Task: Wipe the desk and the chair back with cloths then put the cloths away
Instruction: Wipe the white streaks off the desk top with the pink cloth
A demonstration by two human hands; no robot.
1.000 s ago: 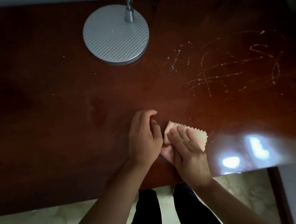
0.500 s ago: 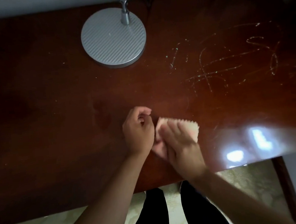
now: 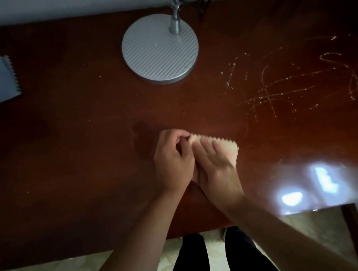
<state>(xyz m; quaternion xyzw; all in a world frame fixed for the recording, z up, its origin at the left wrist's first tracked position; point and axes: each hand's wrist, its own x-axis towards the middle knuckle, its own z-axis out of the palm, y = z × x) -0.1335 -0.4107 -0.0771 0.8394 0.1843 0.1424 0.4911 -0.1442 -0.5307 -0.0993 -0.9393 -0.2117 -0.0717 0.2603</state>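
Below the lamp base [image 3: 160, 49], on the desk [image 3: 77, 158], a pink cloth [image 3: 227, 150] is pressed flat by the right hand [image 3: 215, 171]; its corner is pinched by the left hand [image 3: 172, 157]

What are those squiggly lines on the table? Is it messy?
Yes. Pale scribbly marks streak the right side of the dark desk, beyond the pink cloth under the right hand. They look odd because the wood elsewhere is nearly clean. The left hand pinches the cloth's corner.
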